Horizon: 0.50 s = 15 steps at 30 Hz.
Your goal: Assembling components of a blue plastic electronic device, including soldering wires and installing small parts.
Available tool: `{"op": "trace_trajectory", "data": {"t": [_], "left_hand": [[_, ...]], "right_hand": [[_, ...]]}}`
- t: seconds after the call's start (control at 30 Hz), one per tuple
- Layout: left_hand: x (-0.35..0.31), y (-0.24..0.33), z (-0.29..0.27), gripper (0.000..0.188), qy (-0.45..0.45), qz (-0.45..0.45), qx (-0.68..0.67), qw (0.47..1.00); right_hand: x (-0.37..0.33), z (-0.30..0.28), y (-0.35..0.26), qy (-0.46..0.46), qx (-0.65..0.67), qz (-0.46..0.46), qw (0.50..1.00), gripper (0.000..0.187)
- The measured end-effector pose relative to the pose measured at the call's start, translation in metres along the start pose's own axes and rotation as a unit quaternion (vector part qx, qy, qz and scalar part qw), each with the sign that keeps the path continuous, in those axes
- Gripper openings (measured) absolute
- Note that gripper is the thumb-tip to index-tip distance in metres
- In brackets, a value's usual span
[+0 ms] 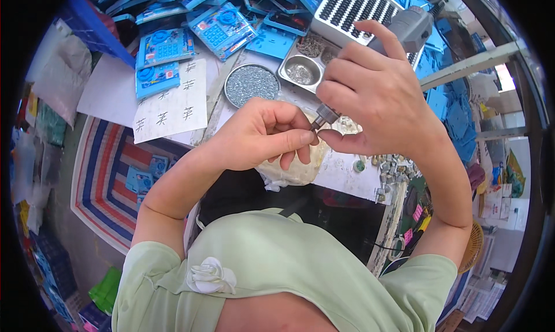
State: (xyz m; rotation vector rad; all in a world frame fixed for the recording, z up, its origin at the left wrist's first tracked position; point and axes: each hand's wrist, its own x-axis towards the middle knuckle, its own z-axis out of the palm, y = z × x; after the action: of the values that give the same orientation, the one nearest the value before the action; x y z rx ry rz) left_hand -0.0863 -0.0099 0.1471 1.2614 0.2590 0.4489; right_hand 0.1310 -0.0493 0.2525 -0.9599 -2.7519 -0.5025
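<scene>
My right hand (378,95) is wrapped around a grey electric screwdriver (411,30), which tilts down to the left. Its metal nose meets the fingertips of my left hand (260,132). Thumb and forefinger of that hand are pinched together at the bit; whatever small piece lies between them is too small to make out. Beneath both hands rests a pale yellowish, plastic-wrapped bundle (289,170) at the table's near edge. Just beyond the left hand stands a round dish (226,92) of small silver screws, with a metal tray (284,73) of small parts beside it.
Blue toy-like panels (222,30) are heaped at the back, and more blue pieces (459,118) lie at right. A white box (324,28) holds rows of black parts. Small metal pieces (393,173) cover the right corner. A striped bag (104,182) stands at left.
</scene>
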Motion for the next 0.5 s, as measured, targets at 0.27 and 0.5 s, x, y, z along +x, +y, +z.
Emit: {"op": "trace_trajectory", "data": {"t": [0.27, 0.5], "left_hand": [[-0.005, -0.007, -0.006, 0.017, -0.010, 0.042, 0.006, 0.999], [-0.003, -0.006, -0.005, 0.018, -0.008, 0.076, -0.004, 0.997]], "right_hand": [[0.012, -0.003, -0.005, -0.009, -0.010, 0.010, 1.000, 0.037], [0.013, -0.002, -0.008, 0.004, -0.048, 0.028, 0.998, 0.030]]}}
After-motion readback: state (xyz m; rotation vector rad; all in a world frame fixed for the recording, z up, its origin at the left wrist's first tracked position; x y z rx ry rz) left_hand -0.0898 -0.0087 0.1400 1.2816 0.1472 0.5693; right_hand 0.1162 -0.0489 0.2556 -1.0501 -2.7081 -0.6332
